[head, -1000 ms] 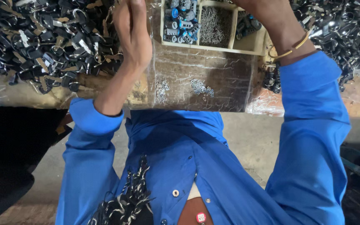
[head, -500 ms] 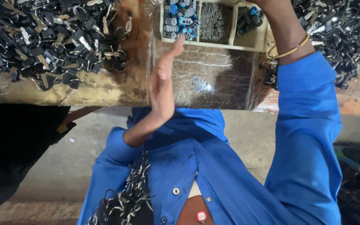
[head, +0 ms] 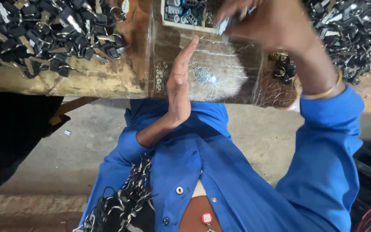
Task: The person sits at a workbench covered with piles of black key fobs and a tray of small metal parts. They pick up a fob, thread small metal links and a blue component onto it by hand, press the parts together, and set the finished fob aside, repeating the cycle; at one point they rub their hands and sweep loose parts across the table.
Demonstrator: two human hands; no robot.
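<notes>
We see the left hand (head: 178, 88), lower than a second ago, standing flat and empty on edge at the bench's (head: 86, 79) near edge, fingers straight. Beyond it the right hand (head: 275, 21) has swung in over the clear plastic sheet (head: 237, 81), fingers pinched on small metal pieces (head: 225, 26). The sorting tray (head: 185, 13) sits at the far edge between heaps of black-headed key blanks (head: 52, 34).

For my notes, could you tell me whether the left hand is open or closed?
Open: the left hand is flat, fingers straight together, holding nothing.

Blue shirt (head: 237, 172), gold bangle (head: 323, 91), black keys (head: 44, 34).
</notes>
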